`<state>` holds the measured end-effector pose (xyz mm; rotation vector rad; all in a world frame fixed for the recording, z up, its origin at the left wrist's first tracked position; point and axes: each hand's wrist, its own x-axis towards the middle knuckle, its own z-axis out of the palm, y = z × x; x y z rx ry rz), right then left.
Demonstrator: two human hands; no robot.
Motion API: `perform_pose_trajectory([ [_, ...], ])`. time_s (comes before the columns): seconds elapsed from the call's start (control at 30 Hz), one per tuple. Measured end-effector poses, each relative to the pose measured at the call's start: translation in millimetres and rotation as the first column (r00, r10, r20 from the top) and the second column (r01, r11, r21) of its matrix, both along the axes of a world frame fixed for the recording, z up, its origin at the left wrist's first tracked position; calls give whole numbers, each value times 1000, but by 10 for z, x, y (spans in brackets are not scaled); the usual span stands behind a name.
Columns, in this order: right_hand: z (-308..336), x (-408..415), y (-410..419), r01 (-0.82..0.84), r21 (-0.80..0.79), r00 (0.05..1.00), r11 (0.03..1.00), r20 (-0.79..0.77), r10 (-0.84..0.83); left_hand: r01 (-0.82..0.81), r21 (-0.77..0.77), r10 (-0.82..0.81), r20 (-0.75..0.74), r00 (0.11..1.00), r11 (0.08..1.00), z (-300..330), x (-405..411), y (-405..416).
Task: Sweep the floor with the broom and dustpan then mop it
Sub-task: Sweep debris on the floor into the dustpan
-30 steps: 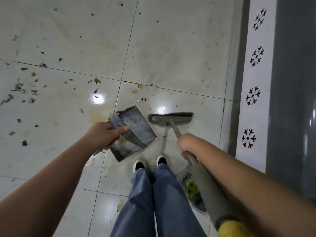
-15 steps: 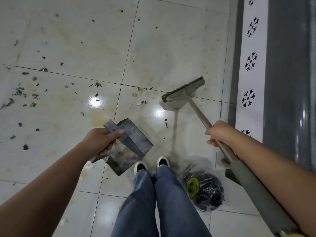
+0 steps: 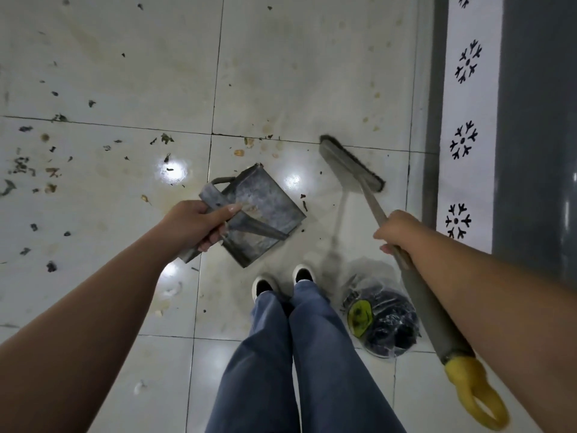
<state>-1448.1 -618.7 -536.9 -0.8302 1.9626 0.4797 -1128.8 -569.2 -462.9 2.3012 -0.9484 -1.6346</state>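
My left hand [image 3: 196, 223] grips the handle of a grey metal dustpan [image 3: 262, 210], held tilted just above the white tiled floor [image 3: 312, 73] in front of my feet. My right hand [image 3: 398, 228] is closed on the grey shaft of a broom [image 3: 415, 285] with a yellow loop at its end. The broom's dark bristle head [image 3: 351, 165] rests on the floor to the right of the dustpan, near the wall. Dark scraps and dry leaf bits [image 3: 31, 170] lie scattered over the tiles at the left, with a few crumbs [image 3: 304, 201] beside the pan.
A clear plastic bag [image 3: 381, 320] holding dark contents and a yellow label sits on the floor by my right foot. A grey wall with a white snowflake-patterned strip [image 3: 466, 135] runs along the right side. My legs in blue jeans stand at bottom centre.
The broom head swung back from the far tile line toward me and turned its angle. The dustpan shifted slightly right and forward in my left hand.
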Motion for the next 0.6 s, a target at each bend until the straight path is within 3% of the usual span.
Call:
perform_pose_trajectory([
  [0.07,-72,-53,99,330,30,932,943,150,-331,18,-6,-18,7,1000,1000,-31,-11,-33],
  [0.23,-178,-114,281,706,191,633,682,260,-729,23,-10,-23,-1,1000,1000,-93,-3,-21],
  [0.3,-183,-64,285,721,185,617,668,268,-740,34,-9,-34,3,999,999,-96,33,5],
  [0.43,-149,111,261,624,136,725,769,267,-635,67,7,-67,18,998,998,-71,158,70],
  [0.6,36,425,236,640,294,683,710,206,-701,91,25,-93,69,993,996,-63,315,137],
])
